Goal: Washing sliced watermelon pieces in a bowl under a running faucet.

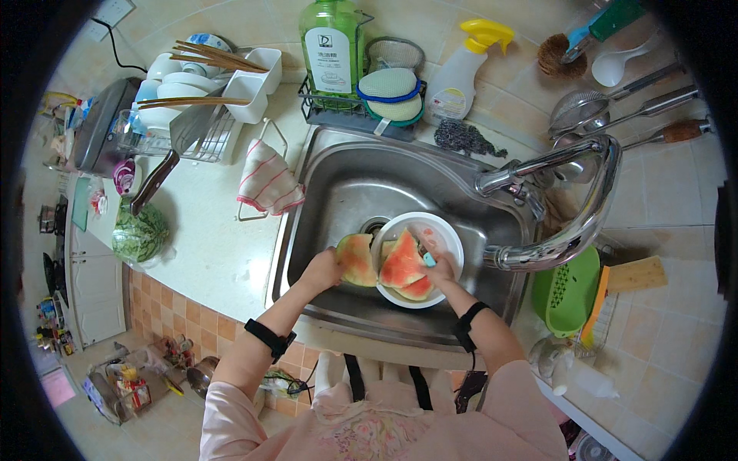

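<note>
My left hand (324, 269) grips a watermelon rind (356, 262) by its left edge, beside a round white bowl (455, 236) in the steel sink (346, 193). Pale red flesh coats the rind's inner face. In my right hand (441, 271) is a small tool with a light blue handle (429, 259); its working end is too small to make out. That hand is over the bowl's right side. More watermelon rinds (402, 265) lie heaped in the bowl, and small reddish bits cling to its inner wall. Part of the drain (376, 225) shows behind the bowl.
A chrome faucet (594, 213) arches over the sink's right side. On the left counter are a cut watermelon (138, 230), a striped cloth (268, 181) on a stand, and a cleaver (193, 129) across the dish rack (222, 135). A green basket (568, 294) stands right of the sink.
</note>
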`<act>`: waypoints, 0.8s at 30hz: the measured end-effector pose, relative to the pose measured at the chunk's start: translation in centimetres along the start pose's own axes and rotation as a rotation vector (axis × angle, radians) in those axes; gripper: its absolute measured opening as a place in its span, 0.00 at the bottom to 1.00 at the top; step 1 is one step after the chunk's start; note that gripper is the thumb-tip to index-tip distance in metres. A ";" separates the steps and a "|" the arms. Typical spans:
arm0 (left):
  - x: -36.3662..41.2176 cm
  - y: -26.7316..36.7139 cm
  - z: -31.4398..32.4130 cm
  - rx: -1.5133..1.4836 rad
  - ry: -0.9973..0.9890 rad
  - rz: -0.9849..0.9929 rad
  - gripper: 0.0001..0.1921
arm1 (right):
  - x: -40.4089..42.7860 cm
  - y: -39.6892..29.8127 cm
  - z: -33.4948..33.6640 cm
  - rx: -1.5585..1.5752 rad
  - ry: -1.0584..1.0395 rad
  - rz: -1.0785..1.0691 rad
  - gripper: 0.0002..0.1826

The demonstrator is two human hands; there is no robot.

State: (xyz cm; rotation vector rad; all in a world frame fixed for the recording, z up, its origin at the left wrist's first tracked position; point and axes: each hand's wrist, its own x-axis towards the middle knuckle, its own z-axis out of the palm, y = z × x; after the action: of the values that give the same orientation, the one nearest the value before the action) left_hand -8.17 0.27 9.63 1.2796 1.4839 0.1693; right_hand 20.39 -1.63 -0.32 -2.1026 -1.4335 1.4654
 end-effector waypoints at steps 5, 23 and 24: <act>0.7 0.9 0.5 0.065 -0.019 -0.001 0.13 | -1.4 3.0 -2.6 -0.080 0.131 -0.061 0.27; 7.9 3.0 11.5 0.159 -0.190 0.072 0.27 | -9.6 3.4 -8.0 0.190 0.202 0.197 0.15; 8.3 1.9 11.3 0.210 -0.166 0.003 0.26 | -10.0 2.1 -7.9 0.257 0.170 0.203 0.14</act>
State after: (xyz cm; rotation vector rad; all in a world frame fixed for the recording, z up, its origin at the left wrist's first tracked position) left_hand 3.39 1.57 1.56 1.4279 1.3840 -0.0919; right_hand 27.64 -8.02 8.28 -2.1954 -0.9412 1.4107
